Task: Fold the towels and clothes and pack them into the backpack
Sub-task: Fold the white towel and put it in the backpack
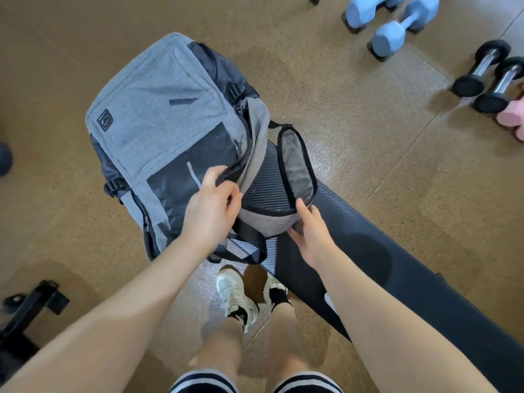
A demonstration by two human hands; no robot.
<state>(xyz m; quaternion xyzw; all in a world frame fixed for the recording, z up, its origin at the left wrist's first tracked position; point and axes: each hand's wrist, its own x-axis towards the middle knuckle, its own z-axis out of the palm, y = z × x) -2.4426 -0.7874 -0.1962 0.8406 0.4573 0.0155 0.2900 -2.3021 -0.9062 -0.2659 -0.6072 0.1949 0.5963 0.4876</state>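
Backpack (158,114), grey with dark panels, my left hand (211,205) pinching its zipper edge, right hand (309,231) gripping the open flap, interior hidden from view.

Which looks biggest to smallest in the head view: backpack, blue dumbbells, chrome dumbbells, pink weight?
1. Backpack, by far the largest.
2. Blue dumbbells.
3. Chrome dumbbells, looking a little smaller than the blue ones; the wide-angle edge makes this unsure.
4. Pink weight: cut off by the frame, so not rankable.
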